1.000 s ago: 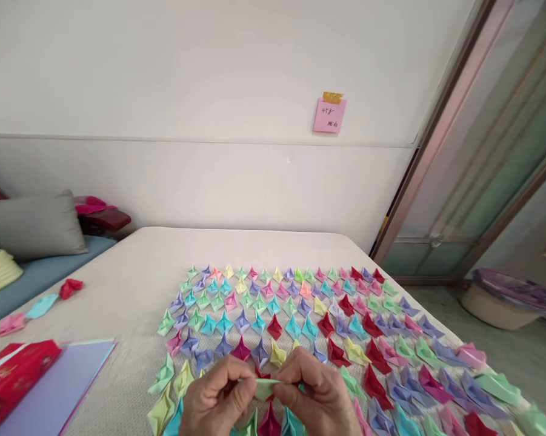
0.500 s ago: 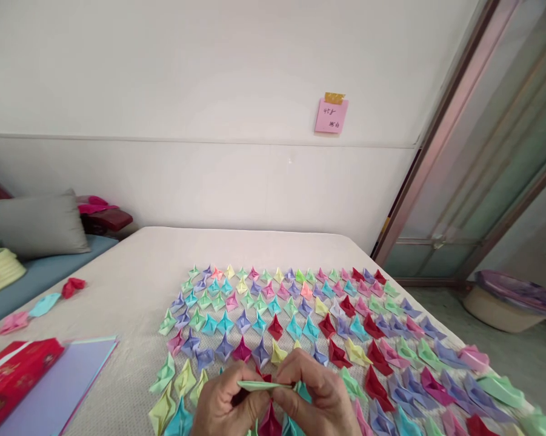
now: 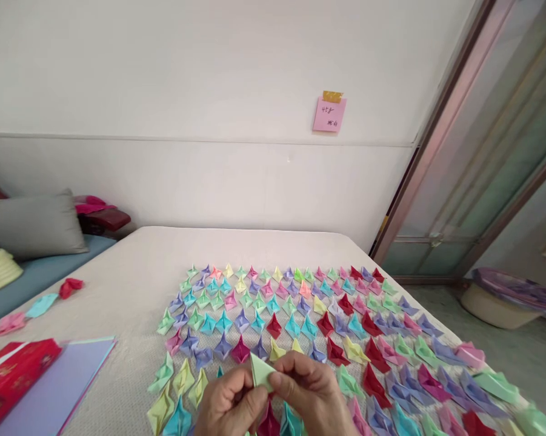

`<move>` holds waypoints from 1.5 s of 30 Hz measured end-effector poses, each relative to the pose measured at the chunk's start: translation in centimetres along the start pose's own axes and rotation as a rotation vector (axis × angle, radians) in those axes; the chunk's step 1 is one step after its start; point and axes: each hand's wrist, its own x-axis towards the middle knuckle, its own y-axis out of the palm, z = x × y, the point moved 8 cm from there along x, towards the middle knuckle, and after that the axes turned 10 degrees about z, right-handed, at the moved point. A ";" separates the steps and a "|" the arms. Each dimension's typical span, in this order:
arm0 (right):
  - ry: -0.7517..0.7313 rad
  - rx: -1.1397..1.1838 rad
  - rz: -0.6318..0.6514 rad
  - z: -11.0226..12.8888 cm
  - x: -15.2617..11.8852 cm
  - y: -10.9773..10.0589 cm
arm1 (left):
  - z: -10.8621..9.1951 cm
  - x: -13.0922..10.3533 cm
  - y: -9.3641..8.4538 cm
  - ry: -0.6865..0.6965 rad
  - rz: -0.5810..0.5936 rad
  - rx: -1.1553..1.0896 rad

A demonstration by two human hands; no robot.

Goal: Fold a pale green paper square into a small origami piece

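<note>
A folded piece of pale green paper (image 3: 262, 370) is held up at the bottom centre, one pointed corner upward. My left hand (image 3: 231, 402) pinches it from the left between thumb and fingers. From the right, my right hand (image 3: 311, 393) grips its other edge, thumb against the paper. Beneath and around both hands, rows of small folded paper boats (image 3: 242, 321) in green, blue, purple, pink, red and yellow cover the table. My hands hide some of the nearest ones.
Purple paper sheets (image 3: 68, 381) and a red packet (image 3: 18, 375) lie at the left on the pale tablecloth (image 3: 131, 290). Three crumpled pieces (image 3: 42, 305) rest farther back. A lidded tub (image 3: 504, 300) stands on the floor at right.
The green paper, seen nearly edge-on and flat before, is now tilted up with its pointed face showing. My fingers have shifted around it; the view has moved slightly.
</note>
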 end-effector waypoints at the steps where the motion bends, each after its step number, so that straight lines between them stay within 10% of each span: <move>1: 0.026 0.030 0.016 -0.2 0.1 0.0 | 0.1 0.0 -0.2 -0.016 0.003 -0.011; 10: 0.023 0.127 -0.077 -2.0 0.3 -0.5 | -1.2 -0.2 -2.2 0.030 -0.175 0.078; 16: 0.013 0.110 -0.118 -2.1 0.4 -0.6 | 0.1 0.4 -0.4 0.001 0.000 -0.029; 26: -0.230 -0.210 -0.189 0.9 -0.5 0.1 | 1.4 0.5 -1.8 0.013 -0.109 0.069; 45: -0.456 -0.469 -0.150 1.9 -0.8 0.7 | -0.2 -0.6 -2.0 0.311 -0.272 0.504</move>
